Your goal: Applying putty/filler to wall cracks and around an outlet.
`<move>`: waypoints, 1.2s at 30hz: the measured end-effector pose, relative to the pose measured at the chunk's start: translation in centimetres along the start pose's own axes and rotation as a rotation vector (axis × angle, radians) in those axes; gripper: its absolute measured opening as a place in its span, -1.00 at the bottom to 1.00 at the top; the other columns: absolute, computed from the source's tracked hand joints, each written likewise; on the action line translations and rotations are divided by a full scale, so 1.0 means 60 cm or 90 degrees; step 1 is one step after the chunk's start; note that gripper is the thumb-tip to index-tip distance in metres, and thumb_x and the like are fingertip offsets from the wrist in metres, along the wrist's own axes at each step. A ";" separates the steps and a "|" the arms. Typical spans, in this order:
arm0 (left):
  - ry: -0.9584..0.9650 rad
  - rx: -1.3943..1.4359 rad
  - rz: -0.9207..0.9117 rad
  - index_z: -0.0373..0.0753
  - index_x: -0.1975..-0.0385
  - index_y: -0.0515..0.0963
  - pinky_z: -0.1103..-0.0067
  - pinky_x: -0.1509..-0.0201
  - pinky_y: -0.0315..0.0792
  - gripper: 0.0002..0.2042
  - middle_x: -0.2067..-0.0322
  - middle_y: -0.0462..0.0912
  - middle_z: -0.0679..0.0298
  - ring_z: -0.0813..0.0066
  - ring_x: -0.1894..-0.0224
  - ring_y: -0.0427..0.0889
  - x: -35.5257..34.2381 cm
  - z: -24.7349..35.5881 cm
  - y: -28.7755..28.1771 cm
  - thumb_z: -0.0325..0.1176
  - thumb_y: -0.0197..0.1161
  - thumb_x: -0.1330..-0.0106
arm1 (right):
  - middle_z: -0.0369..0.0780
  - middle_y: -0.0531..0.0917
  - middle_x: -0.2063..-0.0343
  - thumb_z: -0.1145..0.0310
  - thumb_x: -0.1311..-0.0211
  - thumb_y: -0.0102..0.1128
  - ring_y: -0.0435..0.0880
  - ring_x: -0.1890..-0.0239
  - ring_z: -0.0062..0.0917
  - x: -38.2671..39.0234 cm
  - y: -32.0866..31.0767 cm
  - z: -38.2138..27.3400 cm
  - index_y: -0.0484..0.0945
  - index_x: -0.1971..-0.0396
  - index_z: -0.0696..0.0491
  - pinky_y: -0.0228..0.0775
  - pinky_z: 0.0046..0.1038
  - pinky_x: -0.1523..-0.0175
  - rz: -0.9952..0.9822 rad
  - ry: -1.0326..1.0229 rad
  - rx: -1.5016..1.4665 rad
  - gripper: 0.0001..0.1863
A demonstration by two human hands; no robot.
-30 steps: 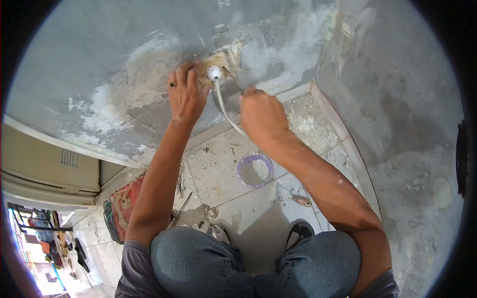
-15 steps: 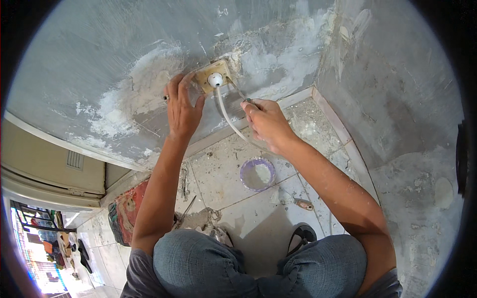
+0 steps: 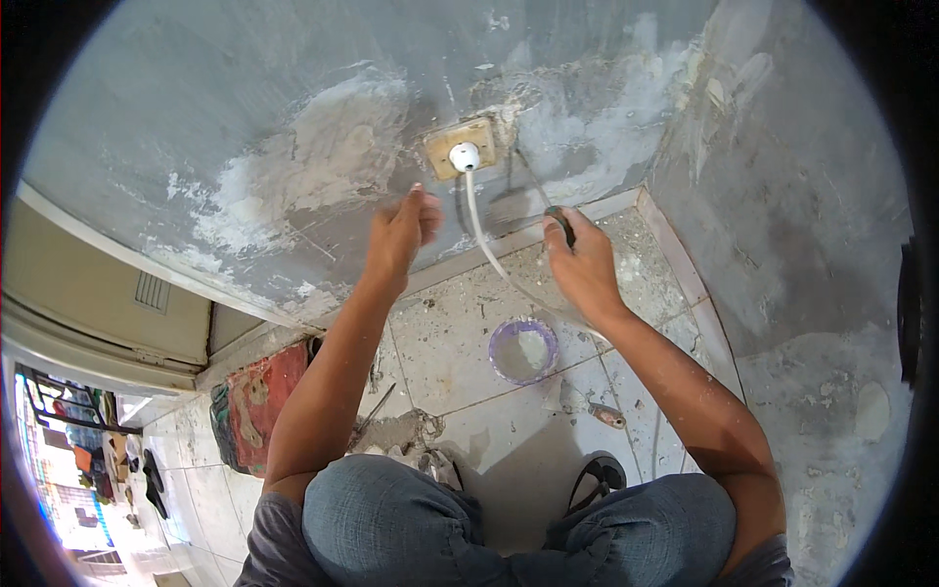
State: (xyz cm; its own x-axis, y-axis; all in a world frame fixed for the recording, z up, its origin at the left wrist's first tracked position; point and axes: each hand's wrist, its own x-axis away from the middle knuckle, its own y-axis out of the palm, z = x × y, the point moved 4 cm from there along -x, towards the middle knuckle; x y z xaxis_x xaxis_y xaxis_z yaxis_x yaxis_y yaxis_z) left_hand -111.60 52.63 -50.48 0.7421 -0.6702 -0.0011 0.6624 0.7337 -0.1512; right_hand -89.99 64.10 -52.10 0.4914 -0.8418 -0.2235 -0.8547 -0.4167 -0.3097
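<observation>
Head: screwdriver [image 3: 558, 220] in right fingers [image 3: 584, 227]

Pale tiled floor [image 3: 440, 357] beneath me, its surface speckled with crumbs and dust. My sandals [image 3: 611, 474] rest on the tiles. Beyond my knees stands a round, purple-rimmed tub [image 3: 495, 350] containing pale paste; nearer me and to its right lies a scraper [image 3: 608, 416], handle to the right. Grey rubble [image 3: 416, 425] is heaped ahead of my left foot, with a slender pointed tool [image 3: 376, 406] near it. Farther left: a red-and-black bundle [image 3: 259, 401], partly behind my forearm, and dark footwear [image 3: 154, 479].
</observation>
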 end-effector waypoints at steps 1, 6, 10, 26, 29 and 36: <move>-0.079 0.077 -0.020 -0.39 0.24 0.54 0.61 0.26 0.44 -0.67 0.45 0.60 0.25 0.58 0.40 0.53 0.001 -0.011 0.010 -0.18 0.09 -0.39 | -0.20 0.56 0.57 0.29 -0.27 0.10 0.47 0.51 -0.59 -0.002 -0.004 -0.003 0.55 0.20 0.20 0.35 -0.49 0.34 0.022 -0.026 0.015 -0.73; -0.007 0.060 -0.030 -0.40 0.06 0.50 0.57 0.10 0.50 -0.69 0.24 0.62 0.17 0.52 0.19 0.58 -0.011 -0.020 0.021 -0.27 0.06 -0.40 | -0.07 0.62 0.52 0.31 -0.23 0.13 0.60 0.49 -0.40 -0.020 -0.006 -0.029 0.55 0.25 0.18 0.41 -0.41 0.29 0.012 -0.044 0.050 -0.76; 0.149 -0.023 0.020 -0.46 0.07 0.49 0.54 0.08 0.50 -0.73 0.25 0.62 0.18 0.49 0.20 0.60 -0.023 -0.011 0.023 -0.39 0.10 -0.36 | -0.05 0.63 0.50 0.34 -0.24 0.11 0.62 0.47 -0.30 -0.027 0.001 -0.044 0.56 0.26 0.18 0.41 -0.38 0.29 0.008 -0.044 0.063 -0.78; 0.272 -0.227 0.011 -0.42 0.19 0.56 0.52 0.19 0.49 -0.77 0.35 0.67 0.04 0.36 0.30 0.67 -0.016 0.027 0.002 -0.41 0.22 -0.24 | 0.06 0.63 0.42 0.37 -0.29 0.01 0.62 0.31 -0.03 -0.026 0.012 -0.070 0.52 0.22 0.22 0.42 -0.18 0.22 0.015 -0.126 0.118 -0.78; 0.207 -0.272 -0.005 -0.46 0.19 0.55 0.61 0.15 0.46 -0.80 0.35 0.65 0.20 0.55 0.26 0.61 -0.018 0.034 0.014 -0.43 0.16 -0.31 | 0.07 0.62 0.43 0.33 -0.31 -0.01 0.61 0.31 0.00 -0.019 0.014 -0.083 0.52 0.25 0.21 0.41 -0.19 0.21 0.007 -0.117 0.111 -0.75; 0.168 -0.118 -0.030 -0.50 0.15 0.52 0.64 0.07 0.49 -0.78 0.30 0.63 0.16 0.53 0.24 0.62 -0.028 0.008 0.006 -0.46 0.10 -0.35 | 0.11 0.60 0.39 0.27 -0.32 -0.03 0.59 0.28 0.01 -0.006 0.026 -0.093 0.51 0.24 0.23 0.39 -0.21 0.15 -0.058 -0.066 0.065 -0.70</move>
State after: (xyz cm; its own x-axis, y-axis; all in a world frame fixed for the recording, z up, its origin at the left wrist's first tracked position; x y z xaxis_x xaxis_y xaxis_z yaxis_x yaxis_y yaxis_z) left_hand -112.56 54.07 -50.05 0.6430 -0.7266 -0.2420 0.6475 0.6845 -0.3350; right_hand -92.42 61.83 -47.33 0.5853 -0.7599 -0.2828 -0.7869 -0.4482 -0.4243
